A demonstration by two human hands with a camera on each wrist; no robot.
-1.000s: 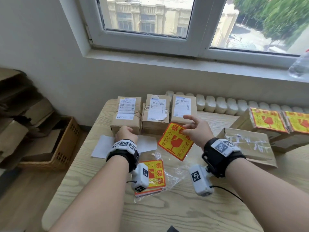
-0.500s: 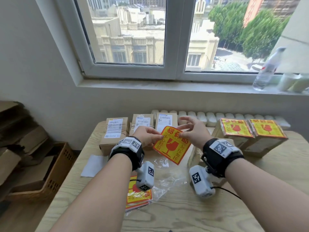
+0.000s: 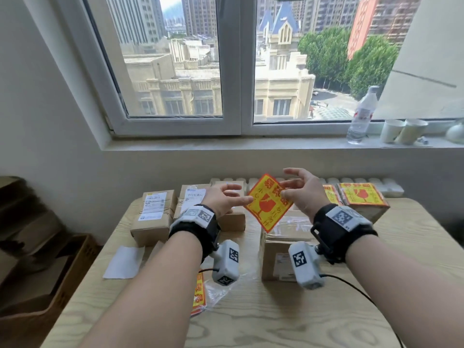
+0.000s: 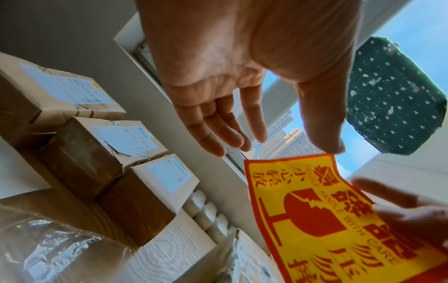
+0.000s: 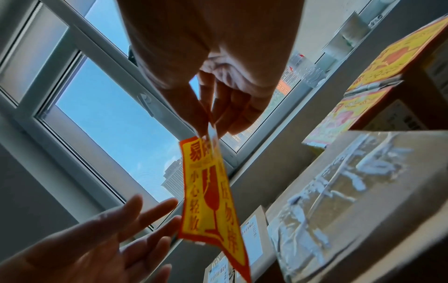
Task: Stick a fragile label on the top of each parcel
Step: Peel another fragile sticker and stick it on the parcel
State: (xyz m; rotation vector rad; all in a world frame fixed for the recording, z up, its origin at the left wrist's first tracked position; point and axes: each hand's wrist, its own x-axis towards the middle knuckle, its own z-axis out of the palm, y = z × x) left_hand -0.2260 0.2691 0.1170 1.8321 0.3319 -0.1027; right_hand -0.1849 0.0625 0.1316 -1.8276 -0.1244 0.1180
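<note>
A yellow and red fragile label (image 3: pixel 267 203) hangs in the air above the table, tilted like a diamond. My right hand (image 3: pixel 288 188) pinches its upper right edge between thumb and fingers, as the right wrist view shows on the label (image 5: pixel 211 191). My left hand (image 3: pixel 236 197) is spread with straight fingers, its tips just touching the label's left corner (image 4: pixel 315 210). Three brown parcels (image 3: pixel 155 217) with white shipping slips stand at the back left. Two parcels (image 3: pixel 361 198) bearing fragile labels stand at the back right. A taped parcel (image 3: pixel 288 237) lies below the label.
A plastic bag with a stack of labels (image 3: pixel 199 295) and a white backing sheet (image 3: pixel 124 262) lie on the wooden table (image 3: pixel 276 322). Open cardboard boxes (image 3: pixel 37 272) stand on the floor at left. A bottle (image 3: pixel 361 116) and paper cups (image 3: pixel 401 130) sit on the sill.
Both hands rose from the table with the label. My left hand left the parcel at the back left and came to the label's left corner. The head view tilted upward.
</note>
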